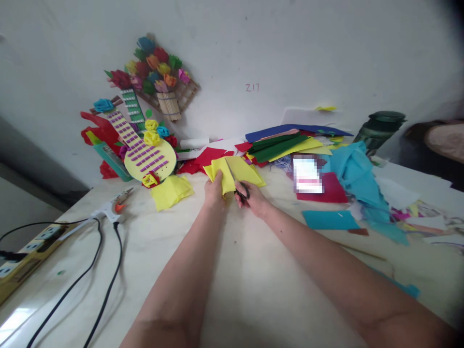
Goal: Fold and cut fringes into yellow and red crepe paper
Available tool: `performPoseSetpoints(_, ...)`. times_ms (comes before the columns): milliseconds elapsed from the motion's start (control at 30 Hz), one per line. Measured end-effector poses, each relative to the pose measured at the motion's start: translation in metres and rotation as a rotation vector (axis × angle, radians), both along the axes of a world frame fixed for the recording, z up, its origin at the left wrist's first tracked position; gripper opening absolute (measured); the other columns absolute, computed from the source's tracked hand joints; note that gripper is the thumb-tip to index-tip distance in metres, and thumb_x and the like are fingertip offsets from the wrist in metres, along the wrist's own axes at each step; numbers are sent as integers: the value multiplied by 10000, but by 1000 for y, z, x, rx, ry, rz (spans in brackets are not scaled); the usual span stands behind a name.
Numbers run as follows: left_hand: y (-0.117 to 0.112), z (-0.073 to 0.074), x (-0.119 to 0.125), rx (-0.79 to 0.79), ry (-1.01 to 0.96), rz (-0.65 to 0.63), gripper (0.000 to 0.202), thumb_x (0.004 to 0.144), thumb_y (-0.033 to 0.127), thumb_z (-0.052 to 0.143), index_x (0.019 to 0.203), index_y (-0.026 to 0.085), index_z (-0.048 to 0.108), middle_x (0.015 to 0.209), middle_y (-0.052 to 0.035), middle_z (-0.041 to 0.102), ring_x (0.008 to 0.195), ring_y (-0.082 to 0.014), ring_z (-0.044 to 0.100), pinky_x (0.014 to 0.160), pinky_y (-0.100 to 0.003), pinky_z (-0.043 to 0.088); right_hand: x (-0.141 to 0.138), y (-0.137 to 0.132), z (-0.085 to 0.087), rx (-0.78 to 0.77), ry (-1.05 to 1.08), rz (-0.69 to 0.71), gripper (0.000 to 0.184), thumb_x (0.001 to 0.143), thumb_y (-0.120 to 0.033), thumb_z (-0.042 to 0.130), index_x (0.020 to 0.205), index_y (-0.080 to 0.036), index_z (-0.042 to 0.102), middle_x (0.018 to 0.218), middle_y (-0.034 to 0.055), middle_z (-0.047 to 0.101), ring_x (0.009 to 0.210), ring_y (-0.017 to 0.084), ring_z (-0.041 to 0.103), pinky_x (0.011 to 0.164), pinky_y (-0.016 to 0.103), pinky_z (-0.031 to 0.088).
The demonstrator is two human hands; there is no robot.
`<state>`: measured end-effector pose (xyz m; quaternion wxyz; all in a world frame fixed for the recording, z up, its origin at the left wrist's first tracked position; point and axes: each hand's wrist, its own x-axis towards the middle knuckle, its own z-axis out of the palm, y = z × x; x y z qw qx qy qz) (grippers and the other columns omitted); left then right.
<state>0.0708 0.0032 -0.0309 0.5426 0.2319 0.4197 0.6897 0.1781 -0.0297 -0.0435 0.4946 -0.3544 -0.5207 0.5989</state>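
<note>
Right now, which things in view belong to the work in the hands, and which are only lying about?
In the work:
- yellow sheet, held by the left hand
- scissors, in the right hand
- folded yellow piece nearby, perhaps

Apparently just lying about:
- glue gun
- power strip
- guitar-shaped craft
- turquoise sheet
- dark green container

This is a craft corner, though whether in a home or a studio cannot be told. A pale table (235,270) stands against a plain wall (224,43) with "217" handwritten on it. Coloured sheets (277,147), crumpled blue paper (357,169) and scraps (422,221) crowd its back and right side. Paper flowers (157,65), a guitar-shaped ornament (152,158), a glue gun (108,210), a power strip (25,273) and scissors (243,190) show handmade decorative work.
</note>
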Motion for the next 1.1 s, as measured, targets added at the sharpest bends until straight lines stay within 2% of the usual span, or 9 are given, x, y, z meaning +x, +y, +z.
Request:
performPoseSetpoints(167, -2, 2, 1, -2, 2, 0, 209, 689, 254, 625, 835, 115, 572, 718, -65, 638, 606, -156, 616, 499, -215, 475, 0, -1, -1, 22, 4, 1, 383, 672, -544, 550, 665, -177, 441, 492, -59, 478, 337, 45, 420, 282, 157, 185)
performPoseSetpoints(333, -3, 3, 0, -13, 2, 1, 187, 694, 246, 622, 824, 123, 567, 705, -59, 633, 598, -151, 615, 473, -202, 461, 0, -1, 2, 5, -26, 6, 407, 664, -568, 542, 740, -175, 471, 484, -48, 496, 352, 63, 456, 276, 155, 180)
performPoseSetpoints(633, 2, -3, 0, 14, -10, -28, 211, 669, 261, 647, 808, 117, 579, 676, -62, 626, 554, -140, 606, 464, -199, 457, 2, 1, 7, -3, -33, -8, 441, 673, -591, 517, 826, -181, 464, 464, -44, 517, 334, 87, 481, 262, 154, 189)
performPoseSetpoints(867, 0, -3, 2, 31, 16, -46, 222, 680, 277, 632, 802, 103, 568, 603, -50, 610, 513, -134, 590, 447, -193, 448, 1, 3, 6, 17, -14, -19, 427, 684, -596, 503, 794, -185, 465, 471, -39, 528, 348, 88, 496, 271, 152, 203)
performPoseSetpoints(1100, 0, -3, 2, 26, -21, -44, 244, 669, 270, 645, 832, 105, 570, 644, -58, 622, 541, -141, 600, 476, -205, 457, 2, 4, 6, 17, -46, -31, 441, 663, -607, 517, 691, -171, 459, 468, -30, 515, 346, 77, 483, 267, 161, 195)
